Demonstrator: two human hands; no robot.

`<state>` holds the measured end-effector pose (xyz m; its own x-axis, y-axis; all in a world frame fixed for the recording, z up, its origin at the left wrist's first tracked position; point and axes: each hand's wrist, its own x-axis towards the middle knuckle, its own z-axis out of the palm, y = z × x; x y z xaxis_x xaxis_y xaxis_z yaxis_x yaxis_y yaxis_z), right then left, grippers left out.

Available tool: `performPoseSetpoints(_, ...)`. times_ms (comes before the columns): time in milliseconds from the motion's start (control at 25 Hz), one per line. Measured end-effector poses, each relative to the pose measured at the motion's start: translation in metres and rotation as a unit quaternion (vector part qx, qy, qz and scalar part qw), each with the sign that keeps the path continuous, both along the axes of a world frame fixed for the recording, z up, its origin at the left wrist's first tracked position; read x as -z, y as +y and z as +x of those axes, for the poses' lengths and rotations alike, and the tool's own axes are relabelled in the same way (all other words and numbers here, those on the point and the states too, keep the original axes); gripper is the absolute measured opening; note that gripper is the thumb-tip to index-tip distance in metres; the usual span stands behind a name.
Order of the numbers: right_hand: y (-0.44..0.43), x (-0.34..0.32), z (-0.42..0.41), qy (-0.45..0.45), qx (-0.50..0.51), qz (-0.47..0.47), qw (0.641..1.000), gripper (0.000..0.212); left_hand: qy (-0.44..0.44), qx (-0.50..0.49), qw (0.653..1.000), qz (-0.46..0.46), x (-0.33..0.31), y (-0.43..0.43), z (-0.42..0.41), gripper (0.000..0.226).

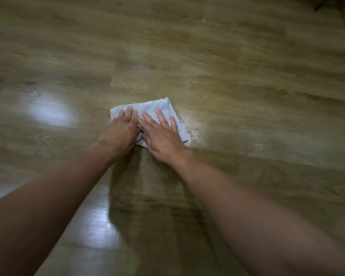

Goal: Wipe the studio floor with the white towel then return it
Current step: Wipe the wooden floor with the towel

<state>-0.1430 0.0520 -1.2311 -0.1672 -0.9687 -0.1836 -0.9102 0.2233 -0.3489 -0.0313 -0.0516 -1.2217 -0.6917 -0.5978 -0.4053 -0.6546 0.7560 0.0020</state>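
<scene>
2 hands flat on white towel [157,108], floor [247,76] centre: left hand [121,130] at 9, right hand [161,134] at 3, fingers spread, pressing.

Single view, head-worn, wide-angle. Facing forward and steeply down onto wood-plank floor [247,86]. Close in: left hand [120,132] and right hand [161,136] reach in from bottom corners, meeting on white towel [157,106] just below centre. Floor fills nearly all, up to top edge; plank lines slant. Whole view soft, smeared.
</scene>
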Motion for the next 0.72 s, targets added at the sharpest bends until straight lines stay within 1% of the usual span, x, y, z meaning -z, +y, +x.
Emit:
performPoseSetpoints(160,0.092,-0.01,0.031,0.024,-0.007,0.058,0.998,0.054,-0.016,-0.011,0.999,0.047,-0.014,0.094,0.034,0.062)
performPoseSetpoints(240,0.116,-0.02,0.036,0.027,-0.027,0.108,0.993,0.055,-0.038,-0.011,0.997,0.073,-0.021,0.126,0.049,0.06)
performPoseSetpoints(320,0.105,-0.022,0.034,0.018,-0.034,0.142,0.989,0.056,-0.04,-0.041,0.995,0.084,-0.021,0.125,0.054,0.058)
performPoseSetpoints(360,0.089,-0.023,0.031,0.015,-0.035,0.145,0.989,0.057,-0.039,-0.048,0.995,0.074,-0.018,0.116,0.052,0.057)
performPoseSetpoints(440,0.049,-0.021,0.025,0.005,-0.036,0.133,0.99,0.058,-0.034,-0.057,0.997,0.048,-0.016,0.086,0.042,0.057)
performPoseSetpoints(520,0.02,-0.023,0.015,-0.018,-0.042,0.136,0.99,0.058,-0.024,-0.103,0.992,0.063,-0.016,0.066,0.035,0.058)
performPoseSetpoints(560,0.011,-0.024,0.01,-0.01,-0.049,0.128,0.99,0.058,-0.016,-0.116,0.991,0.066,-0.02,0.058,0.033,0.058)
performPoseSetpoints(640,0.02,-0.026,0.011,-0.009,-0.058,0.134,0.989,0.058,-0.027,-0.146,0.985,0.089,-0.028,0.068,0.031,0.058)
performPoseSetpoints(720,0.052,-0.032,0.012,-0.023,-0.071,0.155,0.985,0.057,-0.043,-0.163,0.978,0.122,-0.039,0.096,0.026,0.056)
